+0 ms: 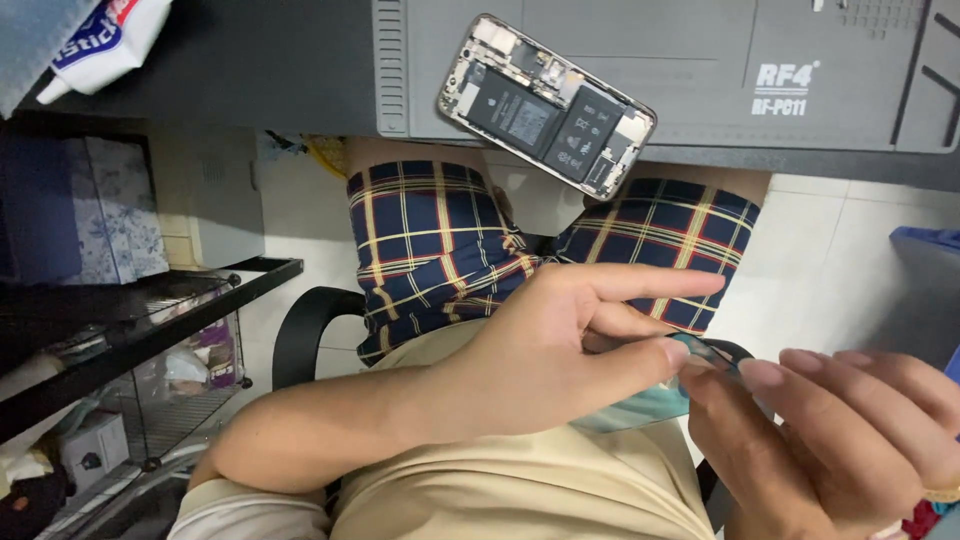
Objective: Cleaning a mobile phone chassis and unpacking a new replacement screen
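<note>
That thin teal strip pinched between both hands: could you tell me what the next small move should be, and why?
Probably keep peeling it apart slowly. The left hand and right hand both pinch the thin teal strip at their fingertips, above the lap, while the opened phone lies apart on the grey work mat, so a firm grip matters first.

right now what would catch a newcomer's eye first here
The opened smartphone with its back off, black battery and boards exposed, lies at the near edge of the grey work mat. Lower down, over the lap, the left hand and right hand pinch a small teal, thin piece between their fingertips.
</note>
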